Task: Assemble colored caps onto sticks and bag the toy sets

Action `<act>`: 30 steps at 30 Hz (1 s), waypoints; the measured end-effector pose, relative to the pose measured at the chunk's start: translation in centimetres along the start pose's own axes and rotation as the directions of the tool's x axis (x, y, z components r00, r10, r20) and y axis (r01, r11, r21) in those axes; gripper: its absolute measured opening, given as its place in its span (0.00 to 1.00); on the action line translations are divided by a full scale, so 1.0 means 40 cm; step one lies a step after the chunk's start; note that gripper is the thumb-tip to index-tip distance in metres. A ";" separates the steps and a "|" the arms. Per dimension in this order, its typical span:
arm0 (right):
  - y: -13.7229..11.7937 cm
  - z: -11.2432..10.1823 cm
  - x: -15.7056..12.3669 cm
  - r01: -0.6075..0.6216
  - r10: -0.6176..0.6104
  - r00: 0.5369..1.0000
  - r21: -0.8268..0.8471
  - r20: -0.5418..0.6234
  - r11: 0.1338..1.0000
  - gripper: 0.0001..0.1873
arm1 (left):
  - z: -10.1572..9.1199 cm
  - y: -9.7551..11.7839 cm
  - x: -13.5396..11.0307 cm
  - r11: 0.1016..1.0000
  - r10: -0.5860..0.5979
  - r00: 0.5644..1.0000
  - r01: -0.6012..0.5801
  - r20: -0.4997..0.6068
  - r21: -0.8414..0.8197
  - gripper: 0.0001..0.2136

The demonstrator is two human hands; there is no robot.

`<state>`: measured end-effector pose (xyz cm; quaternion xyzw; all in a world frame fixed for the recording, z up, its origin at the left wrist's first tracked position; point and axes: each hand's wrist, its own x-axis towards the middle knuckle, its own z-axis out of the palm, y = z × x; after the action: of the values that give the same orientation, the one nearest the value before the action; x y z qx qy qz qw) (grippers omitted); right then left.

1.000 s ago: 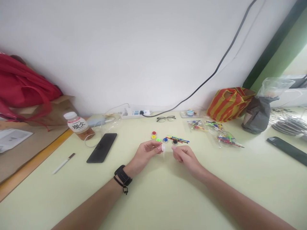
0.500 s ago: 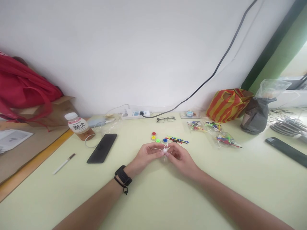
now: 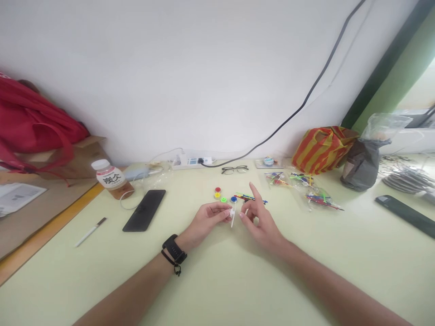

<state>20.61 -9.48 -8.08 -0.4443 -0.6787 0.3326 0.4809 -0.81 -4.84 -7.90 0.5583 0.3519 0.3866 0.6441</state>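
Note:
Between the thumb and fingers of my left hand [image 3: 211, 218] is a small white plastic piece with a thin white stick [image 3: 234, 216] standing across it; its exact kind is too small to tell. My right hand [image 3: 258, 222] is just to the right, apart from the piece, index finger raised and thumb spread, with nothing visible in it. Beyond the hands lie small round pieces: red [image 3: 218, 190], yellow [image 3: 217, 195], green [image 3: 223, 199] and blue [image 3: 234, 199]. Coloured arrow-tipped sticks [image 3: 249, 198] lie partly behind my right hand.
On the left are a black phone [image 3: 144, 210], a white pen [image 3: 91, 232] and a drink bottle [image 3: 112, 180]. Eyeglasses [image 3: 235, 170] and a power strip [image 3: 192, 163] sit near the wall. Plastic packets of coloured parts [image 3: 322, 198], a striped bag [image 3: 322, 148] and a grey bag [image 3: 362, 165] are right.
My right hand has let go of the white piece and drawn slightly right, lifting its index finger. My left hand keeps the piece in nearly the same place.

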 end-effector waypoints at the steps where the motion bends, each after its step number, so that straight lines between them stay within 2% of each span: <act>1: 0.000 -0.003 0.003 -0.012 0.011 0.998 0.022 0.054 1.000 0.16 | 0.000 0.001 0.000 1.000 -0.001 1.000 0.001 -0.001 -0.001 0.17; 2: 0.001 -0.006 0.006 -0.030 0.025 0.993 0.045 0.118 0.999 0.17 | 0.000 0.002 0.000 1.000 -0.002 1.000 0.002 -0.003 -0.002 0.17; 4: 0.002 -0.010 0.011 -0.072 0.053 0.972 0.075 0.230 0.995 0.29 | 0.001 0.003 0.000 1.000 -0.004 1.000 0.004 -0.007 -0.004 0.17; 6: 0.002 -0.010 0.014 -0.088 0.067 0.969 0.081 0.239 0.993 0.31 | 0.002 0.004 0.000 1.000 -0.003 1.000 0.003 -0.007 -0.006 0.17; 11: 0.003 0.008 0.011 -0.115 0.104 0.989 0.110 0.101 0.987 0.18 | 0.004 0.005 -0.003 0.999 0.001 1.000 -0.001 0.017 0.039 0.16; 15: 0.000 0.018 0.006 -0.120 0.100 0.983 0.127 0.152 0.985 0.14 | 0.006 0.006 -0.006 0.999 -0.005 0.997 0.001 0.077 0.052 0.16; 19: -0.004 0.016 -0.001 -0.059 0.050 0.978 0.042 0.200 0.997 0.14 | 0.008 0.008 -0.006 0.998 -0.004 0.994 -0.004 0.111 0.069 0.16; 25: -0.007 0.004 0.000 -0.035 0.046 0.963 -0.049 0.265 0.998 0.15 | 0.012 0.015 -0.006 0.994 -0.022 0.991 0.007 0.133 0.109 0.15; 27: -0.013 -0.014 0.010 -0.009 0.039 0.968 -0.123 0.246 0.992 0.15 | 0.014 0.015 -0.006 0.993 -0.028 0.992 0.014 0.121 0.115 0.17; 30: -0.026 -0.058 0.025 0.003 0.055 0.985 -0.335 0.165 0.942 0.15 | 0.014 0.010 -0.004 0.993 -0.032 0.996 0.022 0.080 0.114 0.17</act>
<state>22.38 -8.88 -6.07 -0.4981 -0.7582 0.2562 0.3338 -0.44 -5.19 -7.41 0.6046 0.3541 0.3341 0.6304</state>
